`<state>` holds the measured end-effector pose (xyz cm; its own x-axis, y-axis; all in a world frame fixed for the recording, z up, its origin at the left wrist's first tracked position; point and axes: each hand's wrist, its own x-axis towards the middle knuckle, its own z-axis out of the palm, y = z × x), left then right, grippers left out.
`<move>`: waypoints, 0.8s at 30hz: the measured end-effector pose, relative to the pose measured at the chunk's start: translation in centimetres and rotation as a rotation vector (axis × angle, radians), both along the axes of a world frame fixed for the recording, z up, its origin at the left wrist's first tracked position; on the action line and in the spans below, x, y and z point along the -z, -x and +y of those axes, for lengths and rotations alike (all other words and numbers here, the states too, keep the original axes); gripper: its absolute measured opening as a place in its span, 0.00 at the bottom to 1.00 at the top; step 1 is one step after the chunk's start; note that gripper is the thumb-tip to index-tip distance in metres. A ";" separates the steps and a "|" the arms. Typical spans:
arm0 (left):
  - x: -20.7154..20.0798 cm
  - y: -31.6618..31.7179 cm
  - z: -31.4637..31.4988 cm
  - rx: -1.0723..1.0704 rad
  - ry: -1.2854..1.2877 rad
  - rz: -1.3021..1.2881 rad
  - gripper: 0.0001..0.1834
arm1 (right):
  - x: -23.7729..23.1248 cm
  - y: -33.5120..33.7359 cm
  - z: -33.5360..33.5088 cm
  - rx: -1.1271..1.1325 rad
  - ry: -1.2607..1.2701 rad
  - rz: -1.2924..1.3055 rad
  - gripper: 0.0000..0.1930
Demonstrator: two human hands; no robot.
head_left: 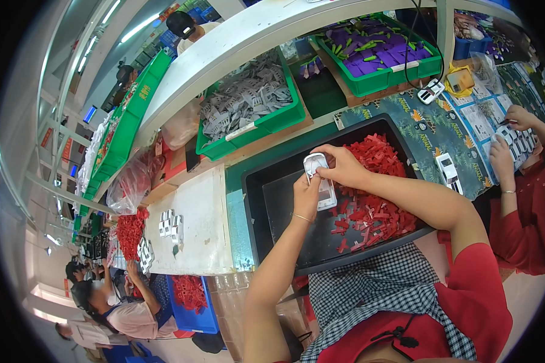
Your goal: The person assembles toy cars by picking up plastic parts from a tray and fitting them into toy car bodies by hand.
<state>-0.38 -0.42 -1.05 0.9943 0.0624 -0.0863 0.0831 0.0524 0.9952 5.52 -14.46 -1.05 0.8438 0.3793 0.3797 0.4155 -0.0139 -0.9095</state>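
My left hand (304, 195) and my right hand (343, 167) are both closed on a white toy car body (326, 195), held over a black tray (274, 199). The fingers of both hands meet near the car's upper end and cover part of it. Its lower end sticks out below them. Small red plastic pieces (375, 209) lie heaped in the right part of the tray, beside and under my right forearm. I cannot make out whether a red piece is inside the car body.
Green bins of grey parts (248, 100) and purple parts (375, 57) stand beyond the tray. White toy cars (171, 225) rest on the pale tabletop at left; another white toy car (448, 172) lies right. A co-worker's hands (507, 151) work at far right. Overhead runs a white beam (181, 78).
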 end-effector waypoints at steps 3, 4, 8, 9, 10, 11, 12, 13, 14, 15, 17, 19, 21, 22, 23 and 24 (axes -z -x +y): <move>-0.1 -0.1 0.0 -0.002 0.044 0.035 0.10 | 0.0 -0.4 -0.2 -0.010 0.022 0.043 0.20; -0.2 -0.1 0.0 -0.004 0.025 0.047 0.10 | 0.0 -0.4 -0.2 -0.010 0.021 0.044 0.20; -0.2 -0.1 -0.1 -0.005 0.007 0.043 0.10 | -0.1 -0.3 -0.3 -0.009 0.031 0.046 0.20; -0.2 -0.1 -0.1 -0.002 0.008 0.041 0.10 | -0.2 -0.3 -0.4 -0.007 0.044 0.047 0.20; -0.3 0.0 -0.1 0.000 -0.004 0.041 0.10 | -0.2 -0.3 -0.4 -0.003 0.045 0.046 0.20; -0.4 0.0 -0.1 0.003 -0.016 0.040 0.10 | -0.2 -0.3 -0.4 -0.009 0.027 0.031 0.20; -0.5 0.0 -0.2 0.008 -0.015 0.038 0.10 | -0.1 -0.4 -0.4 -0.016 0.010 0.016 0.20; -0.5 0.1 -0.1 0.003 -0.038 0.039 0.11 | 0.0 -0.5 -0.4 -0.016 0.007 -0.006 0.20; -0.6 0.2 -0.1 -0.003 -0.061 0.040 0.11 | 0.1 -0.5 -0.3 -0.013 0.008 -0.007 0.20; -0.7 0.2 -0.1 -0.008 -0.101 0.043 0.11 | 0.2 -0.6 -0.2 -0.023 -0.006 0.055 0.21; -0.9 0.1 -0.3 -0.007 -0.111 0.039 0.11 | 0.0 -0.6 -0.4 -0.036 -0.013 0.123 0.21; -0.9 0.1 -0.3 -0.008 -0.122 0.035 0.11 | 0.0 -0.6 -0.4 -0.026 -0.010 0.103 0.21; -1.0 0.2 -0.4 -0.023 -0.081 0.032 0.11 | -0.2 -0.6 -0.3 -0.021 -0.010 0.079 0.21; -1.0 0.2 -0.3 -0.023 -0.084 0.029 0.11 | -0.3 -0.5 -0.3 -0.026 0.006 0.032 0.20; -0.9 0.1 -0.2 -0.017 -0.099 0.030 0.11 | -0.4 -0.5 -0.5 -0.027 0.024 -0.015 0.19; -0.8 0.0 -0.2 -0.011 -0.114 0.029 0.12 | -0.1 -0.6 -0.5 -0.023 0.023 -0.018 0.19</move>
<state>-0.40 -0.61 -0.24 0.9907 0.0845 -0.1071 0.1124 -0.0602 0.9918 6.08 -15.01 -0.92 0.8278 0.4072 0.3859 0.4324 -0.0249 -0.9014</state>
